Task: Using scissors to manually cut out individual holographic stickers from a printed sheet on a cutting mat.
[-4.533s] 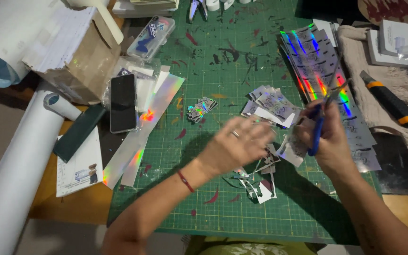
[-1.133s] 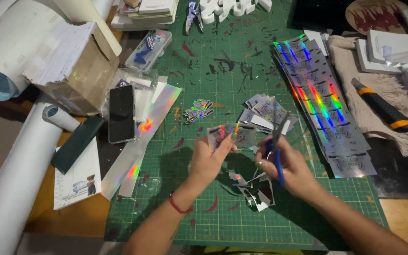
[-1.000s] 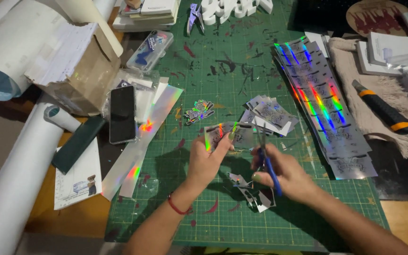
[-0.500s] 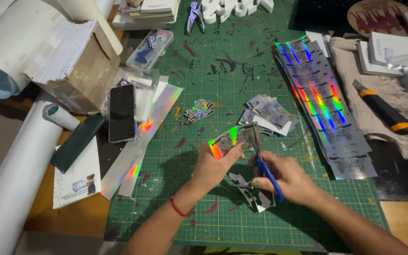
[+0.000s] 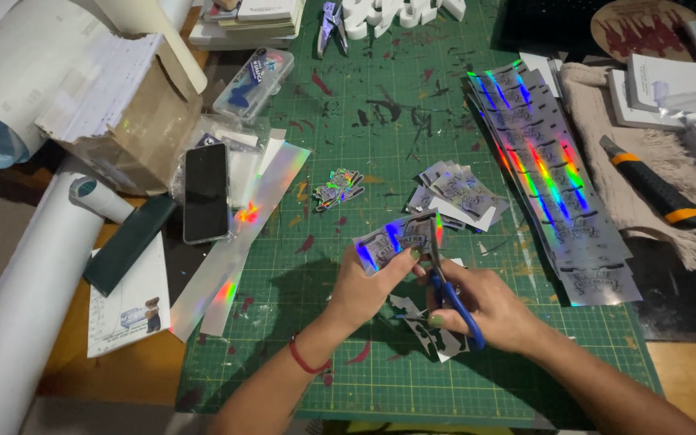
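My left hand (image 5: pixel 368 283) pinches a shiny holographic sticker sheet (image 5: pixel 396 239) above the green cutting mat (image 5: pixel 380 137). My right hand (image 5: pixel 489 302) grips blue-handled scissors (image 5: pixel 449 282), and their blades bite into the right edge of that sheet. Paper offcuts (image 5: pixel 428 330) lie on the mat under both hands. A small pile of cut stickers (image 5: pixel 457 192) rests just beyond the hands, and one single cut sticker (image 5: pixel 337 187) lies to its left. A tall stack of holographic sheets (image 5: pixel 549 177) runs along the mat's right side.
A black phone (image 5: pixel 205 192) and holographic strips (image 5: pixel 239 242) lie at the mat's left edge, beside a cardboard box (image 5: pixel 134 121) and white paper rolls (image 5: pixel 26 306). An orange-and-black utility knife (image 5: pixel 654 193) rests on a beige cloth (image 5: pixel 606 113) at right. A clear plastic case (image 5: pixel 253 80) sits at the back.
My left hand has picked up a holographic sheet and turned it flatter toward the left. My right hand brought the scissors to the sheet's right edge and the blades now cut into it.
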